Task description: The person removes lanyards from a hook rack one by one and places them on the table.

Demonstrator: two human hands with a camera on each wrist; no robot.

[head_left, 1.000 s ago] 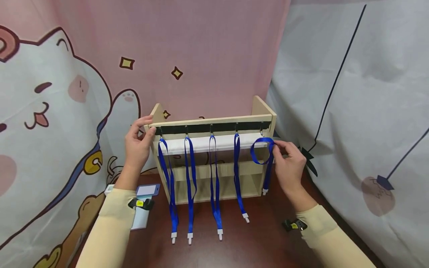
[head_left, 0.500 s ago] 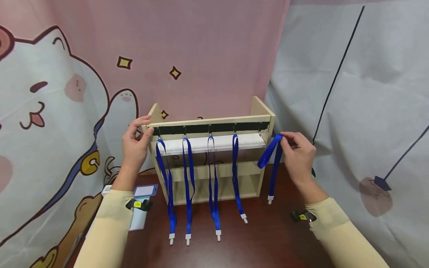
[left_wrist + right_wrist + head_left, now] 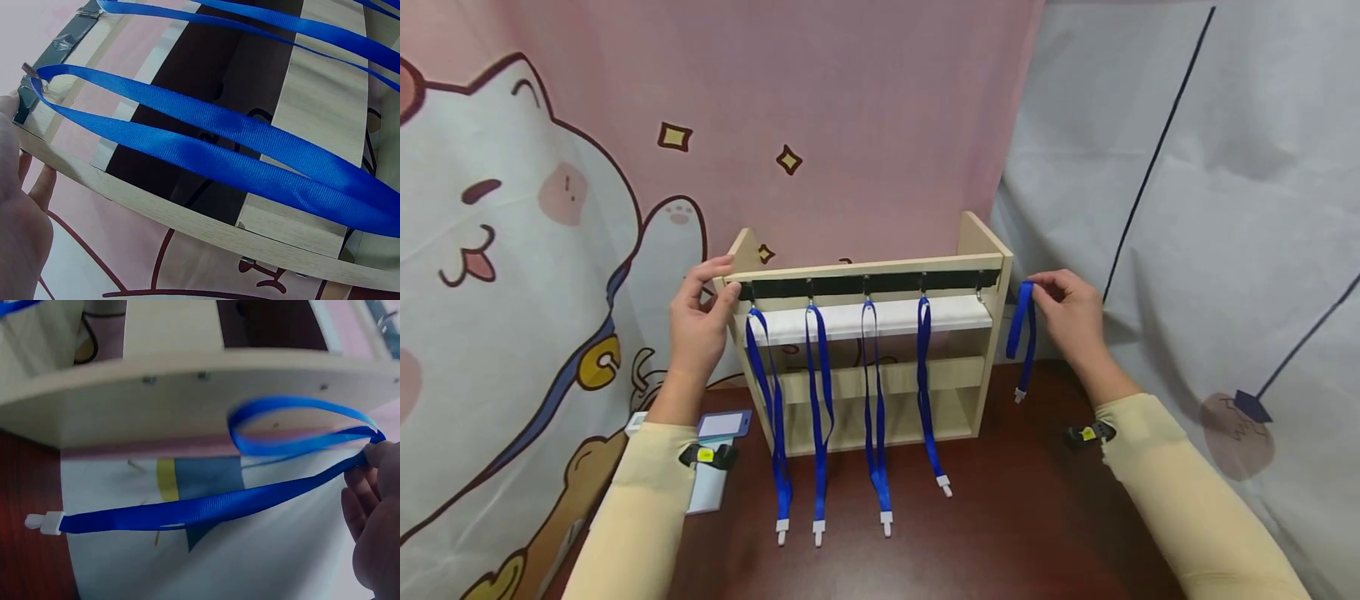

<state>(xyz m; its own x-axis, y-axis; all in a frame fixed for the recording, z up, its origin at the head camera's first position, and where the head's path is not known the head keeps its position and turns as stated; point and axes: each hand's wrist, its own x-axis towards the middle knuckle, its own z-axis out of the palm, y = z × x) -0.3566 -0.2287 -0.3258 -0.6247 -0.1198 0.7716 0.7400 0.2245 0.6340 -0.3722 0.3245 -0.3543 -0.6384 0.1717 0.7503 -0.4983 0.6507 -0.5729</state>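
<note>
Between the left hand (image 3: 702,321) and the right hand (image 3: 1071,315), the wooden rack (image 3: 900,377) and four hanging lanyards (image 3: 924,383) block passage, leaving room over the worktop (image 3: 1037,508) below the right hand.

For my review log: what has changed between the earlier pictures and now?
The right hand moved rightward and slightly up, carrying its blue lanyard from near the rightmost hook to the right of the wooden rack. Nothing was newly gripped or let go. The left hand stayed on the rack's upper left corner; four other lanyards still hang from hooks.
</note>
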